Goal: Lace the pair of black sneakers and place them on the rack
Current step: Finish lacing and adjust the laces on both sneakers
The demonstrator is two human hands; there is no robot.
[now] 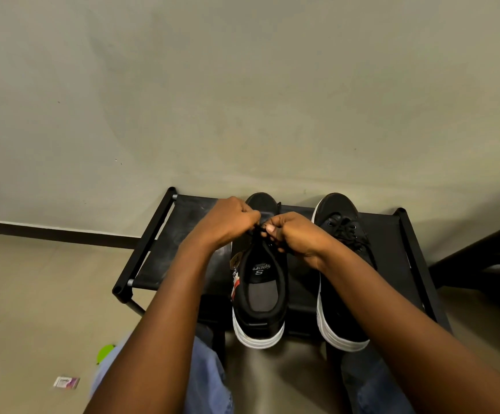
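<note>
Sneakers, both black with white soles, already stood side by side on the rack (183,228), toes toward the wall and heels toward the person. The left hand (228,219) and the right hand (290,234) met over the tongue of the left sneaker (260,294), knuckles nearly touching. Each hand had its fingers curled and pinched an end of the black lace (257,232), which ran taut between them just above the shoe's opening. Whether they were drawing a knot tight or pulling the lace through the top eyelets could not be told, since the hands covered the eyelet rows.

The right sneaker (344,264) sat just beside it, partly under the right forearm. Its lace showed threaded across the eyelets, with what looked like a bunched bow, so that shoe seemed finished.

Judged from this, the task was near its end: one shoe laced, the other in its last tying step, both on the rack. What likely remained was finishing the knot and letting go.

Around the rack lay a tiled floor (33,279) with a green object (105,354) and a small packet (66,382) near the person's left knee.
</note>
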